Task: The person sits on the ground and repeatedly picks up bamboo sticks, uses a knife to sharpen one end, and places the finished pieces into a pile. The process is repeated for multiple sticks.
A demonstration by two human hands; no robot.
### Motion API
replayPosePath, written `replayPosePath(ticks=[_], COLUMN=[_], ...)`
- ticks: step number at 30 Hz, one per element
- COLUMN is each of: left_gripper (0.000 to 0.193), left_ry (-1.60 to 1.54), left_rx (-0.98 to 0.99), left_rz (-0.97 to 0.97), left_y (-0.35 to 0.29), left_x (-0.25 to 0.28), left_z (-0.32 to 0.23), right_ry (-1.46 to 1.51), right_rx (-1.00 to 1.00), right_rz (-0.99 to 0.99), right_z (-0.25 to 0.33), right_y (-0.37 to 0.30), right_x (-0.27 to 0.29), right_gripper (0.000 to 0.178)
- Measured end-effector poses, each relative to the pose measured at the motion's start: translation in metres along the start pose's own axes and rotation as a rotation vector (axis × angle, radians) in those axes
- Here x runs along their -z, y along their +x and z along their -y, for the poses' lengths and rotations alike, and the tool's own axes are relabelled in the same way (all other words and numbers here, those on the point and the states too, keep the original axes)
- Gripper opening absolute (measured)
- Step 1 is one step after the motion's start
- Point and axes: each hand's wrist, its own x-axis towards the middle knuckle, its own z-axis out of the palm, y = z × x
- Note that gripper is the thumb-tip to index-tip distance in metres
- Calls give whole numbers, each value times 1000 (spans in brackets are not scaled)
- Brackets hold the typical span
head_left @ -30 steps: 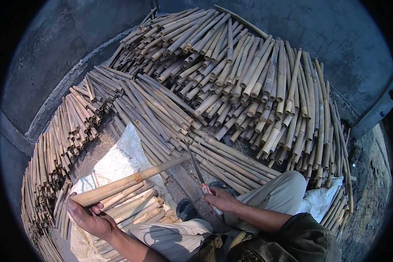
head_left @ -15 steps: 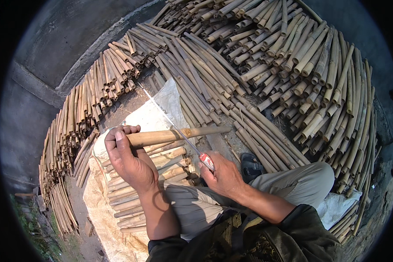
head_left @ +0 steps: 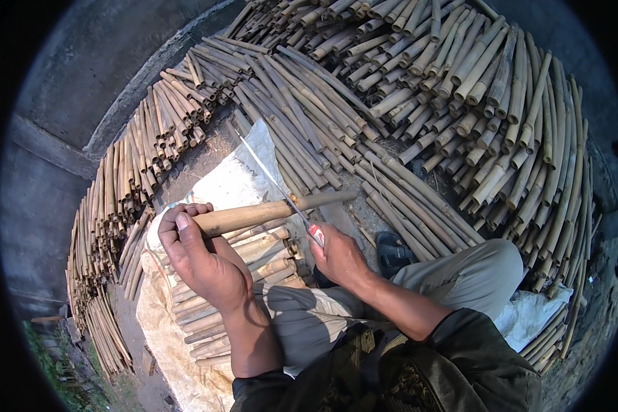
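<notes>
Left hand (head_left: 206,264): grip closed around bamboo stick (head_left: 268,213), centre frame.
Right hand (head_left: 340,254): grip closed on knife (head_left: 292,202) (blade across the stick).

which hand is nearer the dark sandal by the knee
Right. The right hand, gripping the knife, sits just left of the sandal. The left hand holds the bamboo stick much farther to the left.
</notes>
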Motion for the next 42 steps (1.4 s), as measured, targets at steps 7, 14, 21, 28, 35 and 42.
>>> replayPosePath(ticks=[7,14,21,28,35,42], left_gripper=[19,18,33,37,47,57], left_ry=[-59,-62,-223,-222,-255,-326], left_rx=[7,31,76,110,113,129], left_rz=[30,-15,37,-36,101,139], left_y=[-4,2,-1,2,7,8], left_x=[-3,1,-5,-5,-2,0], left_z=[-1,-3,-7,-9,-10,-10], right_ry=[-48,-218,64,6,-72,-65], right_rx=[262,-204,116,348,-121,-109], right_rz=[22,19,-38,59,48,-10], right_z=[-17,-35,-28,-15,-31,-32], right_y=[-3,10,-4,-2,8,6], right_x=[-2,12,-9,0,12,15], right_gripper=[21,26,25,24,30,26])
